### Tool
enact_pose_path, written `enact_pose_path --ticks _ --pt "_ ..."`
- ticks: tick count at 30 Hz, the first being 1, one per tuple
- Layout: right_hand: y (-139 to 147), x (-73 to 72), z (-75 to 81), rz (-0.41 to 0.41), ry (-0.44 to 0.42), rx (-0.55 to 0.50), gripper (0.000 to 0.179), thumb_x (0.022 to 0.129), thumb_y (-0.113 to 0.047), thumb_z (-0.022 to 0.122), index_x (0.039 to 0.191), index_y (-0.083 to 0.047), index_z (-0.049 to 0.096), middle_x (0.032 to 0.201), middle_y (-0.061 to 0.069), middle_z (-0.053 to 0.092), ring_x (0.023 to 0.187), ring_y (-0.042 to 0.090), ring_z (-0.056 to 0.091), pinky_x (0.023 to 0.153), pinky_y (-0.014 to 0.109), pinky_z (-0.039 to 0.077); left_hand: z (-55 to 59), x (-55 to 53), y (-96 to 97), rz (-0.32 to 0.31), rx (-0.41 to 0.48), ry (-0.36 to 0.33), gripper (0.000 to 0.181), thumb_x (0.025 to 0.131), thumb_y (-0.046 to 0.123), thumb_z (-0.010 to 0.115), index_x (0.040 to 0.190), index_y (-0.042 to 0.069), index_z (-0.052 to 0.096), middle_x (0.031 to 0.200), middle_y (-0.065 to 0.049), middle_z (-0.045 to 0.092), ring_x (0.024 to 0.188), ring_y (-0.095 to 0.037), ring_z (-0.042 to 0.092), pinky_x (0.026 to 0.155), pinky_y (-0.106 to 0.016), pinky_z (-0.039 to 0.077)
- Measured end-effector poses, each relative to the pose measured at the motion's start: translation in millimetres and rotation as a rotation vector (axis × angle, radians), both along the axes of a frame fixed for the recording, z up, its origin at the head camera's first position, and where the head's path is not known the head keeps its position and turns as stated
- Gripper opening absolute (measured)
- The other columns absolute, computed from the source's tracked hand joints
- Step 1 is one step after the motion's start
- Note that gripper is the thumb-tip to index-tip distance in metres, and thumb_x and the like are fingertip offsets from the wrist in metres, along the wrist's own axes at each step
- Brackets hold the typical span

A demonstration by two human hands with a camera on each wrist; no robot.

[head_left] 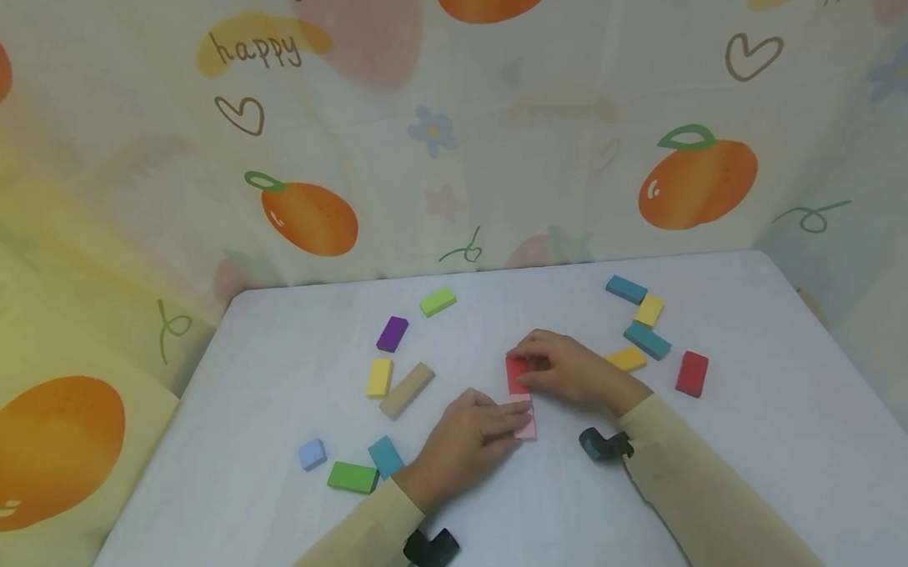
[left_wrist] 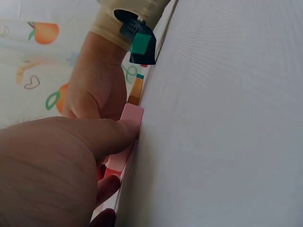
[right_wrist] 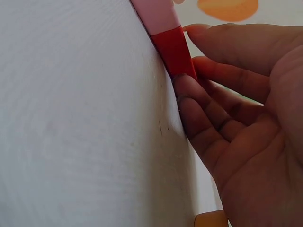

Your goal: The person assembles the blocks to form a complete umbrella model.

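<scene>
A red block (head_left: 514,371) and a pink block (head_left: 528,433) lie end to end in a line on the white table. My left hand (head_left: 467,433) holds the pink block, its thumb along one side in the left wrist view and its fingers reaching across the top in the head view. At the far end, my right hand (head_left: 565,367) grips the red block between thumb and fingers. The right wrist view has the red block (right_wrist: 174,49) meeting the pink block (right_wrist: 156,14) end against end, with fingertips at the red one's outer end.
Left of the hands lie a tan plank (head_left: 408,391), a yellow block (head_left: 379,378), a purple block (head_left: 391,334), a green block (head_left: 352,477) and several others. To the right are blue blocks (head_left: 647,341), yellow blocks (head_left: 649,310) and another red block (head_left: 692,374). A printed cloth (head_left: 496,190) hangs behind the table.
</scene>
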State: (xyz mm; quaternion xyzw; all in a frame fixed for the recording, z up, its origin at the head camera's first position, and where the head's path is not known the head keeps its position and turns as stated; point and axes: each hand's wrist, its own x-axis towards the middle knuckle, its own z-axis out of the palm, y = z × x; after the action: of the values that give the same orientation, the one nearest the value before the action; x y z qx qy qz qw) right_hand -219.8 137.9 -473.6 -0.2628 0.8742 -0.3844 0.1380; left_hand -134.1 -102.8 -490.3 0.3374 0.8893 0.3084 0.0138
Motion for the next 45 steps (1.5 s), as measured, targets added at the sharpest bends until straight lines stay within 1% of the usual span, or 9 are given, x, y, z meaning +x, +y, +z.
enact_pose_path --ticks 7,13,17,21,28,33,40,42,45 --pt "0.7 0.1 1.7 0.005 0.015 0.014 0.046 0.101 -0.017 0.080 0.147 -0.014 0.070 0.129 -0.003 0.065 0.114 0.019 0.061 0.098 0.037 0.058 -1.4 0.4 -2.8 -0.008 0.041 -0.023 0.047 0.100 0.028 0.084 0.145 0.022 0.071 0.146 0.018 0.064 0.102 -0.005 0.054 0.082 -0.021 0.049" --pt "11.2 2.2 13.6 -0.084 0.030 0.028 0.052 0.104 -0.024 0.076 0.154 -0.017 0.063 0.134 0.001 0.063 0.108 0.021 0.060 0.094 0.041 0.058 -2.6 -0.9 -3.1 0.009 0.070 -0.052 0.056 0.101 0.034 0.083 0.154 0.025 0.065 0.153 0.020 0.058 0.108 -0.007 0.056 0.084 -0.023 0.052" --pt "24.8 4.9 22.2 -0.129 0.089 0.018 0.049 0.105 -0.023 0.075 0.152 -0.013 0.063 0.135 0.007 0.066 0.108 0.023 0.062 0.090 0.042 0.059 -3.0 -3.3 -2.2 0.031 0.090 -0.082 0.055 0.103 0.036 0.079 0.155 0.026 0.064 0.156 0.021 0.055 0.108 -0.008 0.055 0.084 -0.023 0.053" --pt "44.1 9.6 26.7 -0.145 0.162 0.015 0.046 0.105 -0.018 0.075 0.149 -0.009 0.065 0.131 0.011 0.068 0.102 0.023 0.062 0.080 0.037 0.060 -4.9 -7.6 -1.3 0.052 0.116 -0.126 0.050 0.108 0.041 0.070 0.156 0.027 0.063 0.158 0.022 0.053 0.104 -0.006 0.053 0.080 -0.024 0.052" --pt "87.7 31.5 34.1 -0.184 0.255 0.021 0.040 0.104 -0.015 0.077 0.142 -0.004 0.069 0.124 0.010 0.069 0.095 0.019 0.060 0.074 0.031 0.057 -7.0 -20.6 -2.2 0.033 0.093 -0.119 0.049 0.108 0.043 0.070 0.155 0.029 0.064 0.158 0.024 0.051 0.097 -0.007 0.051 0.077 -0.027 0.047" --pt "128.1 51.6 26.9 -0.250 0.303 0.073 0.045 0.100 -0.014 0.083 0.141 -0.002 0.069 0.121 0.011 0.065 0.090 0.019 0.056 0.072 0.028 0.053 -5.8 -25.9 -3.3 0.051 0.071 -0.131 0.049 0.105 0.043 0.075 0.151 0.028 0.067 0.153 0.024 0.055 0.091 -0.007 0.049 0.073 -0.027 0.044" --pt "178.2 69.0 10.4 -0.377 0.165 0.203 0.070 0.093 -0.022 0.091 0.151 -0.003 0.059 0.137 0.024 0.053 0.098 0.029 0.058 0.071 0.023 0.055 -1.1 -23.9 -0.9 0.067 0.059 -0.141 0.046 0.105 0.037 0.077 0.148 0.026 0.069 0.151 0.019 0.059 0.093 -0.008 0.050 0.073 -0.027 0.045" --pt "185.2 71.4 4.5 -0.396 0.107 0.211 0.076 0.092 -0.025 0.092 0.154 -0.001 0.055 0.137 0.025 0.052 0.101 0.031 0.058 0.072 0.024 0.055 0.4 -23.2 -0.3 0.074 0.059 -0.142 0.045 0.105 0.036 0.077 0.148 0.025 0.070 0.150 0.019 0.060 0.093 -0.008 0.050 0.073 -0.027 0.045" --pt "187.9 74.0 -2.0 -0.425 0.077 0.213 0.076 0.094 -0.025 0.090 0.154 0.002 0.053 0.135 0.024 0.053 0.102 0.031 0.057 0.073 0.023 0.055 0.2 -24.4 0.1 0.077 0.058 -0.141 0.045 0.105 0.037 0.077 0.148 0.027 0.070 0.149 0.020 0.061 0.092 -0.008 0.050 0.072 -0.027 0.045"
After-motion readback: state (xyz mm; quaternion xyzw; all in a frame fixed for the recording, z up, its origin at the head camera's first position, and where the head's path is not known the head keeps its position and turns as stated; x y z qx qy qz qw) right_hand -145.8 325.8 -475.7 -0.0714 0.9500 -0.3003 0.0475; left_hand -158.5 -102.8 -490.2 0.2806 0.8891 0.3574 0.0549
